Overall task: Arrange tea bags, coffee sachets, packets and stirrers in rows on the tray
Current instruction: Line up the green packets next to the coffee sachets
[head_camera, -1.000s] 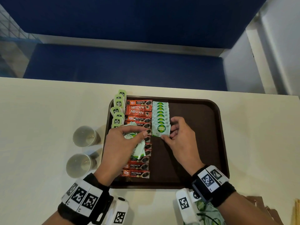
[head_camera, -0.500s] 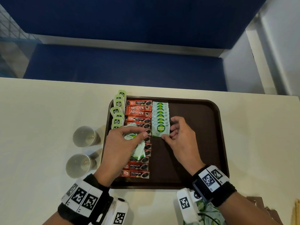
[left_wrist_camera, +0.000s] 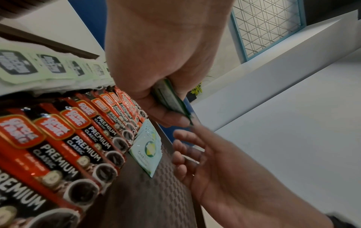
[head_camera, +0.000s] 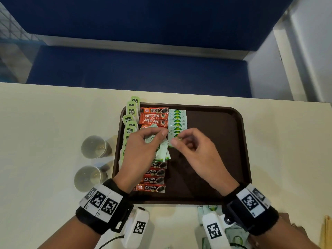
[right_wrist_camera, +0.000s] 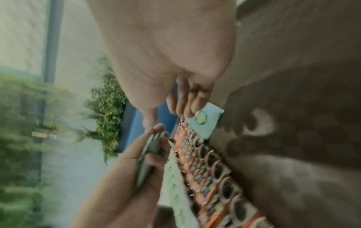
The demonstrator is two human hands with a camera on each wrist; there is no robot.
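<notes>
A brown tray (head_camera: 215, 141) holds a column of green tea bags (head_camera: 132, 110), a column of red coffee sachets (head_camera: 154, 119) and a shorter row of pale green Coco packets (head_camera: 177, 121). My left hand (head_camera: 159, 139) hovers over the sachets and grips a stack of Coco packets (head_camera: 162, 153) between thumb and fingers. My right hand (head_camera: 177, 141) is just right of it with fingers loosely curled. Its index tip touches the stack's end (left_wrist_camera: 187, 118), and it holds nothing. The nearest packet of the row (left_wrist_camera: 146, 152) lies flat on the tray below.
Two paper cups (head_camera: 93, 146) (head_camera: 88, 177) stand on the table left of the tray. More green packets (head_camera: 233, 236) lie at the near table edge under my right wrist. Yellowish sticks (head_camera: 326, 232) show at the lower right. A blue bench lies beyond the table.
My right hand has let go of the packet it laid at the row's near end and has moved left to the stack. My left hand has shifted slightly right with the stack.
</notes>
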